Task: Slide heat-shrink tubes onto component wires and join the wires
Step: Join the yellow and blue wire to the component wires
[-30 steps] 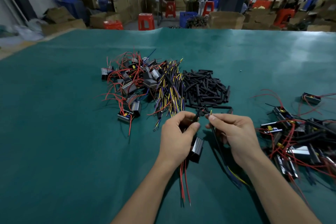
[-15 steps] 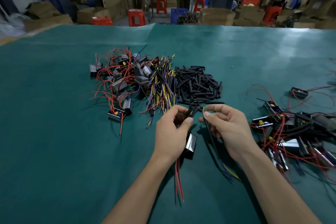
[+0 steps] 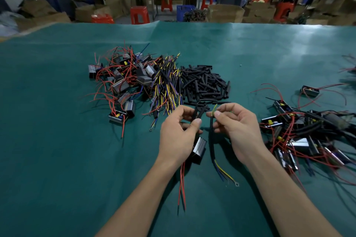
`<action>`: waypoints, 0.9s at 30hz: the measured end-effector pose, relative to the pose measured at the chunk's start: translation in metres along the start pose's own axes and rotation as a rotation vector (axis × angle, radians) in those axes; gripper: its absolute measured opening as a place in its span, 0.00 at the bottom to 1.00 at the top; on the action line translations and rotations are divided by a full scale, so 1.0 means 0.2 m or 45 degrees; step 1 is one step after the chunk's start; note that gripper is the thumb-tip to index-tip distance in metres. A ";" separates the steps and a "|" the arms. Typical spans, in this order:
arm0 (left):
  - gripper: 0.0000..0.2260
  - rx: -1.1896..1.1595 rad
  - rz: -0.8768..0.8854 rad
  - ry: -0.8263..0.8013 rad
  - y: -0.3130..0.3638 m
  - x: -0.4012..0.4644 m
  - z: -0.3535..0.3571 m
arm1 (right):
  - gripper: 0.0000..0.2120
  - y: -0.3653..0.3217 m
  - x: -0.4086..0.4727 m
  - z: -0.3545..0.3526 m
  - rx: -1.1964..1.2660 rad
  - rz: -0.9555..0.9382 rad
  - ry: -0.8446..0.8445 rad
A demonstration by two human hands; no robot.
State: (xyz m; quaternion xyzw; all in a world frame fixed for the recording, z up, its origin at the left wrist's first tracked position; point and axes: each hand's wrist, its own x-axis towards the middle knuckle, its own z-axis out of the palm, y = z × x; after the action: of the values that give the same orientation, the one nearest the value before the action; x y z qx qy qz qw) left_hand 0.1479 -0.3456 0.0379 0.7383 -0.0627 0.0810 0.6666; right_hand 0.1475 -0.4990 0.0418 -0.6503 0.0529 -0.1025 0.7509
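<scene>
Over the green table (image 3: 57, 140), the left hand (image 3: 178, 136) pinches two black heat-shrink tubes (image 3: 198, 112) with a boxy component (image 3: 199, 149) under its palm — red wires (image 3: 182, 184) trailing near — while the right hand (image 3: 238, 131) pinches a black sheathed cable (image 3: 212, 140) just right of them, the tube pile (image 3: 204, 82) lying farther off.

Small black-and-silver box component (image 3: 199, 149) mostly hidden behind left hand (image 3: 178, 136); how the hand holds it can't be seen. Two short black heat-shrink tubes (image 3: 199, 112) disappear into that hand's fingers, lower ends hidden. Right hand (image 3: 238, 131) covers part of the black-sheathed cable (image 3: 212, 140); its yellow-green tip too small to tell if stripped. Tangled pile of red-wired components at right (image 3: 308, 134) cut off by frame edge. Background people and cardboard boxes blurred.
</scene>
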 end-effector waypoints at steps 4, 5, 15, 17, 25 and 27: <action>0.09 0.005 0.011 -0.006 0.00 0.00 0.00 | 0.07 0.02 0.01 0.01 -0.113 -0.067 0.054; 0.09 0.006 0.014 -0.011 0.00 0.00 -0.01 | 0.07 0.02 0.01 0.01 -0.141 -0.071 0.062; 0.13 -0.051 0.040 -0.039 -0.01 0.00 -0.01 | 0.08 0.02 0.00 0.03 -0.158 -0.071 0.092; 0.14 -0.067 0.035 -0.040 0.00 0.00 -0.01 | 0.10 0.01 0.00 0.03 -0.104 -0.050 0.075; 0.13 -0.109 0.041 -0.057 -0.01 0.00 0.01 | 0.05 0.01 0.00 0.04 -0.107 -0.021 0.142; 0.12 -0.087 0.060 -0.049 -0.02 0.01 0.01 | 0.04 0.02 0.00 0.05 -0.178 -0.038 0.197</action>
State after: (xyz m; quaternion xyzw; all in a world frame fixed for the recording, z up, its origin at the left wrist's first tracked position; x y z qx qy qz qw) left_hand 0.1498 -0.3463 0.0345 0.7148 -0.0957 0.0804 0.6881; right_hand 0.1491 -0.4887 0.0386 -0.6920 0.1083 -0.1596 0.6956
